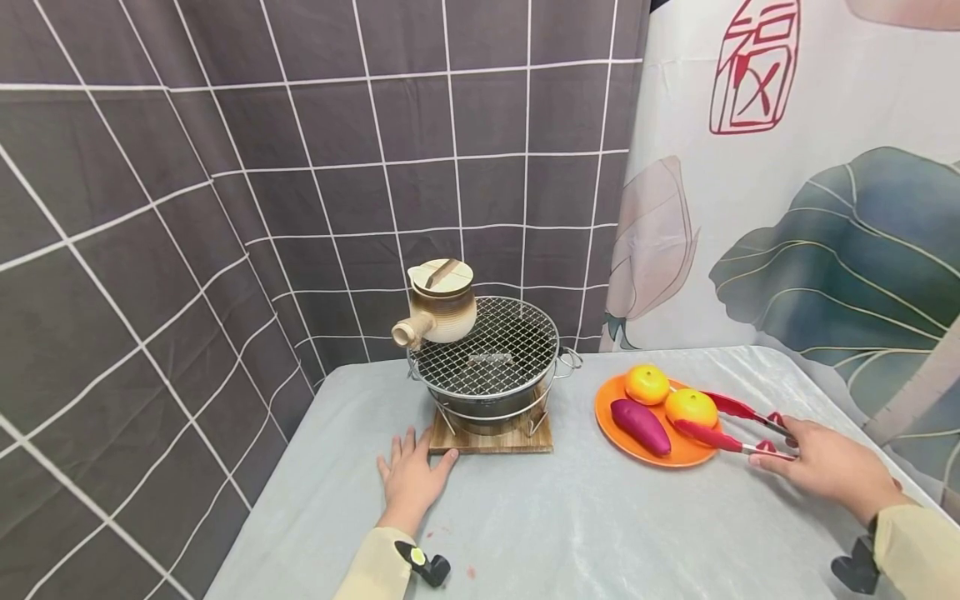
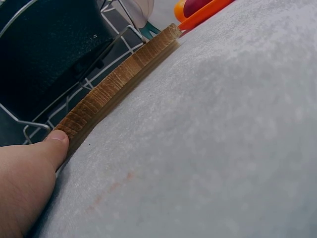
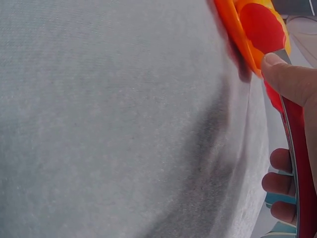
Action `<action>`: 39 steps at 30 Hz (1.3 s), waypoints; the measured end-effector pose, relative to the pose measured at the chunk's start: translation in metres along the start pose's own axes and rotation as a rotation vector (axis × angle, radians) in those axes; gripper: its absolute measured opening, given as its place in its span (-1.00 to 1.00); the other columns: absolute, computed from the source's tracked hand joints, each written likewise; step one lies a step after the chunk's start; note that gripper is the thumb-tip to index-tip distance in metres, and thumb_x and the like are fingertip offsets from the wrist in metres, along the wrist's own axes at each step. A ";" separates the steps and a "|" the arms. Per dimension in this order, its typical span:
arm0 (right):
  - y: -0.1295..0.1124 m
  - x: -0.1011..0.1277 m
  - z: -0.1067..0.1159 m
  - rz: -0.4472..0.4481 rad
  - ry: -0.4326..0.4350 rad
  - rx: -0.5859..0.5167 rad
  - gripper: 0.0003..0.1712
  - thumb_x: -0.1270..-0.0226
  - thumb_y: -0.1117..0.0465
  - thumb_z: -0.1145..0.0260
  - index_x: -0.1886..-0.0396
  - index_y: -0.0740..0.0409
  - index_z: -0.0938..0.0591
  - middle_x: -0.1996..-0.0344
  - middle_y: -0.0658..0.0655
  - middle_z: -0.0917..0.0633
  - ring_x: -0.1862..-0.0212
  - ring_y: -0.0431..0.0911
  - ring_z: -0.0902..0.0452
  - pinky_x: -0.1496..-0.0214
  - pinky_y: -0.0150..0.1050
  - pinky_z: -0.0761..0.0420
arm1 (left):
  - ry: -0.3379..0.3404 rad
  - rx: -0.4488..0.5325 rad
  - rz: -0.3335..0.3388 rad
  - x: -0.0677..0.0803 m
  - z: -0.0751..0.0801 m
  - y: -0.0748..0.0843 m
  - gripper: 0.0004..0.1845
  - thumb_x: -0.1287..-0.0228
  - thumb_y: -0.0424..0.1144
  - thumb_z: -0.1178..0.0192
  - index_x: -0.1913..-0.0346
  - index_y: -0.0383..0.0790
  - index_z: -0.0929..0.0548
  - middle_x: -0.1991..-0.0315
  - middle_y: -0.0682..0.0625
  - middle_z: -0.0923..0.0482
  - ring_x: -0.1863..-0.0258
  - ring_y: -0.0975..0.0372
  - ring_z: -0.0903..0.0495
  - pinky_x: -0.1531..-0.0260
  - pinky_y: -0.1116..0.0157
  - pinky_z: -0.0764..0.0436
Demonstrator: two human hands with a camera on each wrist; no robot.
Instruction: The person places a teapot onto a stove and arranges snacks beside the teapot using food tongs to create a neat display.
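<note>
My right hand [image 1: 834, 460] grips red-tipped tongs [image 1: 731, 440], their two arms spread around the nearer orange citrus fruit [image 1: 691, 407]. In the right wrist view the thumb presses one arm of the tongs [image 3: 296, 144] and the fingers curl behind it. That fruit lies on an orange plate [image 1: 613, 427] with a second citrus fruit [image 1: 647, 384] and a purple sweet potato [image 1: 640, 426]. My left hand [image 1: 411, 482] rests on the table with fingers spread. Its thumb touches the edge of a wooden board [image 2: 114, 89] under a round grill.
The grill's wire mesh [image 1: 517, 342] tops a dark bowl [image 1: 491, 407] in a metal stand on the board. On the mesh's left side sits a clay teapot [image 1: 450, 317] with a wooden lid, its handle sticking out leftward. A grid-patterned curtain [image 1: 480, 192] hangs behind the table [image 1: 570, 525].
</note>
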State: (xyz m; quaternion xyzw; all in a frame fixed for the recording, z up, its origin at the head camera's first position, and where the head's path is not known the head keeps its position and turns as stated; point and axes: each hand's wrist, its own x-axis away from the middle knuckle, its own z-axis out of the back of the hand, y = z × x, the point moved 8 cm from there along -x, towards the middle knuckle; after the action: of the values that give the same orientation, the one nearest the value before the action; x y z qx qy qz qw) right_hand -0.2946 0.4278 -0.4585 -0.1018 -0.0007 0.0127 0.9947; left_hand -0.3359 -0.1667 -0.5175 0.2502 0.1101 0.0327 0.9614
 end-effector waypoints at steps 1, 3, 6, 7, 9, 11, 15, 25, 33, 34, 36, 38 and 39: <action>0.000 0.000 0.000 -0.001 -0.002 0.000 0.29 -0.08 -0.48 -0.39 -0.20 0.72 -0.37 0.18 0.55 -0.63 0.16 0.40 -0.55 0.28 0.40 -0.59 | 0.002 -0.002 -0.002 0.000 0.000 0.000 -0.24 -0.33 0.30 -0.15 -0.44 -0.10 -0.46 -0.51 -0.31 -0.21 -0.53 -0.28 -0.02 -0.39 -0.41 0.20; 0.000 -0.001 0.001 0.000 0.001 0.005 0.29 -0.08 -0.49 -0.38 -0.19 0.72 -0.37 0.20 0.52 -0.64 0.19 0.36 -0.56 0.29 0.38 -0.60 | 0.003 -0.001 -0.003 0.000 0.000 0.000 -0.24 -0.33 0.29 -0.16 -0.44 -0.10 -0.46 -0.51 -0.31 -0.21 -0.53 -0.28 -0.02 -0.39 -0.41 0.20; 0.000 -0.001 0.001 0.006 0.007 0.014 0.29 -0.08 -0.50 -0.37 -0.19 0.71 -0.38 0.22 0.50 -0.65 0.20 0.35 -0.57 0.30 0.38 -0.60 | 0.005 0.003 -0.004 0.000 0.000 0.000 -0.24 -0.32 0.28 -0.17 -0.43 -0.11 -0.47 -0.51 -0.32 -0.22 -0.53 -0.29 -0.02 -0.39 -0.42 0.19; -0.001 -0.001 0.002 0.007 0.010 0.017 0.30 -0.08 -0.51 -0.36 -0.19 0.71 -0.39 0.22 0.49 -0.65 0.19 0.35 -0.57 0.30 0.38 -0.60 | 0.006 0.003 -0.005 0.000 0.000 0.000 -0.24 -0.32 0.28 -0.18 -0.43 -0.11 -0.47 -0.50 -0.32 -0.22 -0.53 -0.30 -0.03 -0.38 -0.42 0.19; -0.001 -0.001 0.003 0.020 0.011 0.023 0.29 -0.10 -0.51 -0.35 -0.20 0.70 -0.39 0.21 0.50 -0.66 0.18 0.36 -0.58 0.31 0.38 -0.59 | 0.000 0.004 0.002 0.001 0.000 0.000 -0.25 -0.32 0.28 -0.18 -0.44 -0.10 -0.47 -0.51 -0.31 -0.21 -0.54 -0.28 -0.01 -0.39 -0.41 0.20; -0.001 -0.001 0.005 0.020 0.014 0.031 0.30 -0.09 -0.52 -0.34 -0.21 0.69 -0.39 0.21 0.49 -0.67 0.17 0.36 -0.59 0.32 0.39 -0.60 | 0.000 0.002 0.000 0.001 0.000 0.001 -0.25 -0.33 0.27 -0.18 -0.43 -0.10 -0.47 -0.51 -0.31 -0.21 -0.53 -0.29 -0.02 -0.39 -0.41 0.19; -0.002 -0.001 0.013 0.018 0.015 0.048 0.28 -0.12 -0.50 -0.34 -0.22 0.69 -0.38 0.21 0.48 -0.68 0.17 0.34 -0.60 0.38 0.35 -0.60 | -0.004 0.003 0.001 0.002 0.000 0.001 -0.26 -0.33 0.27 -0.18 -0.43 -0.10 -0.47 -0.51 -0.31 -0.21 -0.53 -0.29 -0.02 -0.39 -0.41 0.19; 0.001 -0.003 0.036 0.018 0.027 0.067 0.27 -0.12 -0.47 -0.36 -0.22 0.71 -0.37 0.21 0.52 -0.67 0.25 0.30 -0.60 0.42 0.28 -0.62 | -0.005 0.008 0.001 0.002 0.001 0.001 -0.25 -0.33 0.27 -0.18 -0.43 -0.10 -0.46 -0.52 -0.32 -0.19 -0.53 -0.29 -0.01 -0.39 -0.41 0.20; 0.002 -0.007 0.046 0.017 0.035 0.086 0.28 -0.12 -0.48 -0.35 -0.23 0.70 -0.36 0.20 0.52 -0.67 0.24 0.30 -0.60 0.41 0.30 -0.61 | -0.008 0.006 -0.001 0.000 0.000 0.001 -0.25 -0.33 0.27 -0.18 -0.43 -0.11 -0.47 -0.51 -0.33 -0.20 -0.52 -0.30 -0.02 -0.38 -0.42 0.20; 0.001 -0.008 0.047 0.017 0.032 0.085 0.28 -0.13 -0.49 -0.34 -0.24 0.70 -0.36 0.19 0.53 -0.67 0.23 0.31 -0.60 0.41 0.30 -0.61 | -0.007 0.008 -0.001 0.000 0.000 0.001 -0.26 -0.33 0.27 -0.18 -0.42 -0.11 -0.47 -0.51 -0.33 -0.20 -0.52 -0.30 -0.02 -0.38 -0.42 0.20; -0.001 -0.009 0.049 0.017 0.029 0.079 0.30 -0.11 -0.49 -0.34 -0.25 0.70 -0.35 0.17 0.54 -0.66 0.23 0.32 -0.59 0.44 0.27 -0.62 | -0.008 0.005 0.002 0.001 0.000 0.001 -0.26 -0.33 0.27 -0.18 -0.43 -0.11 -0.47 -0.51 -0.33 -0.20 -0.53 -0.30 -0.02 -0.38 -0.42 0.20; -0.005 -0.011 0.051 0.022 0.026 0.074 0.32 -0.10 -0.50 -0.35 -0.25 0.71 -0.34 0.17 0.55 -0.66 0.23 0.32 -0.60 0.46 0.23 -0.63 | -0.007 0.003 0.003 0.001 0.000 0.001 -0.26 -0.33 0.27 -0.18 -0.43 -0.10 -0.47 -0.51 -0.32 -0.20 -0.53 -0.30 -0.02 -0.38 -0.42 0.20; -0.006 -0.012 0.053 0.023 0.027 0.073 0.33 -0.09 -0.51 -0.34 -0.25 0.71 -0.34 0.17 0.55 -0.66 0.23 0.32 -0.60 0.47 0.20 -0.64 | -0.008 0.004 0.005 0.001 0.000 0.001 -0.26 -0.33 0.27 -0.18 -0.43 -0.10 -0.47 -0.51 -0.32 -0.20 -0.53 -0.29 -0.01 -0.39 -0.41 0.20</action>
State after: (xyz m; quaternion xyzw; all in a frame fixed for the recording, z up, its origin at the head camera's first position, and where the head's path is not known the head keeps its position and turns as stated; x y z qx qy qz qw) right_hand -0.3061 0.4322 -0.4053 -0.0656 0.0143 0.0226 0.9975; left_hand -0.3348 -0.1663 -0.5170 0.2527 0.1060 0.0337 0.9611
